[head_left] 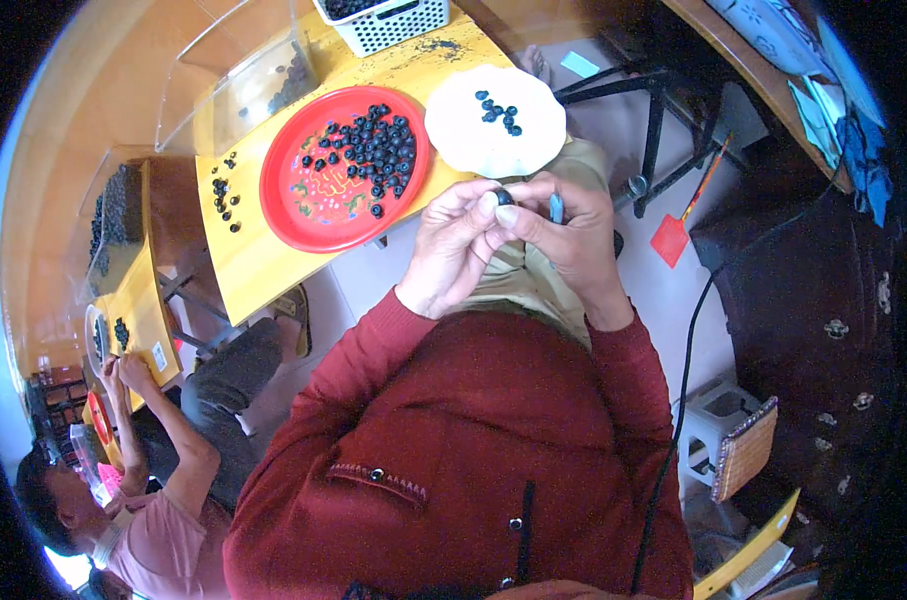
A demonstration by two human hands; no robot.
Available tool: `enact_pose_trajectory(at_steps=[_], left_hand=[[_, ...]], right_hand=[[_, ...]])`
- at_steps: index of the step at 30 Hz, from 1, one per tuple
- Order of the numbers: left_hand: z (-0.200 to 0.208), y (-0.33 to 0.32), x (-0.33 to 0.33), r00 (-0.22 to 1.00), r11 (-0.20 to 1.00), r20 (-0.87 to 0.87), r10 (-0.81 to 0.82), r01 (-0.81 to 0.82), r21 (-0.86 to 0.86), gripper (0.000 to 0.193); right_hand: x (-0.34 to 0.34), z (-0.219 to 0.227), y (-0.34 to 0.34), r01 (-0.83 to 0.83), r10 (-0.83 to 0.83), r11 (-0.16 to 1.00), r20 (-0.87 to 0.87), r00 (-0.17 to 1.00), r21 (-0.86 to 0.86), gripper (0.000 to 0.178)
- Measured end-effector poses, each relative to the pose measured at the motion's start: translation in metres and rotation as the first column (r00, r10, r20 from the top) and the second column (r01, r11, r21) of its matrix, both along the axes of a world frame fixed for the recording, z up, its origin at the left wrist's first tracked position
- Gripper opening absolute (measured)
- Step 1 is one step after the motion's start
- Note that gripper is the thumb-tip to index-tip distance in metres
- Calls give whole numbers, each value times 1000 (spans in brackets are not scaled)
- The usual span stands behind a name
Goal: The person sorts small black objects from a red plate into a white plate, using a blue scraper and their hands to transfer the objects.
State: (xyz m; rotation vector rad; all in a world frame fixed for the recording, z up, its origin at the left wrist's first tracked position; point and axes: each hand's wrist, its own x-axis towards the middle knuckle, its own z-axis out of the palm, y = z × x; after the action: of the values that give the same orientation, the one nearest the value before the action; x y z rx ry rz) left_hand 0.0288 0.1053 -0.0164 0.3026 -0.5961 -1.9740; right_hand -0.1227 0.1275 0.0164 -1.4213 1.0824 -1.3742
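Note:
Just in front of my chest, my left hand (pixel 454 235) pinches a small blue-black ball (pixel 504 197) between thumb and fingertips; I cannot tell whether it is a berry or a bead. My right hand (pixel 569 230) is closed beside it, its thumb tip against the ball. A thin blue tool (pixel 556 208) sticks out of the right hand's grip, its working end hidden. Beyond my hands, a white scalloped plate (pixel 454 140) carries several similar balls. Left of it, a red round tray (pixel 284 190) holds a heap of them, mostly toward its right side.
On the yellow table (pixel 244 285) lie loose dark balls (pixel 222 200), a clear bin (pixel 209 90) and a white perforated basket (pixel 399 32). A co-worker (pixel 164 530) handles similar balls at another table, lower left. At right are a red fly swatter (pixel 671 240), a stool (pixel 709 430) and a black cable (pixel 686 380).

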Motion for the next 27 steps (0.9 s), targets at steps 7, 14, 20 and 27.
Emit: enact_pose_trajectory(at_steps=[7,14,20,27], left_hand=[[-1,-5,-11,996,1000,87,-17,18,-17,14],[-8,-5,-24,996,1000,86,-11,10,10,15],[-10,-2,-29,996,1000,92,-3,0,23,16],[-10,0,-33,994,1000,107,1,-3,27,15]], right_hand=[[-16,18,11,63,-62,998,-244,968,-3,31],[-28,1,15,32,-84,985,-303,949,-172,35],[-33,-6,16,33,-106,979,-359,927,-203,31],[-37,-7,19,44,-135,965,-345,929,-259,30]])
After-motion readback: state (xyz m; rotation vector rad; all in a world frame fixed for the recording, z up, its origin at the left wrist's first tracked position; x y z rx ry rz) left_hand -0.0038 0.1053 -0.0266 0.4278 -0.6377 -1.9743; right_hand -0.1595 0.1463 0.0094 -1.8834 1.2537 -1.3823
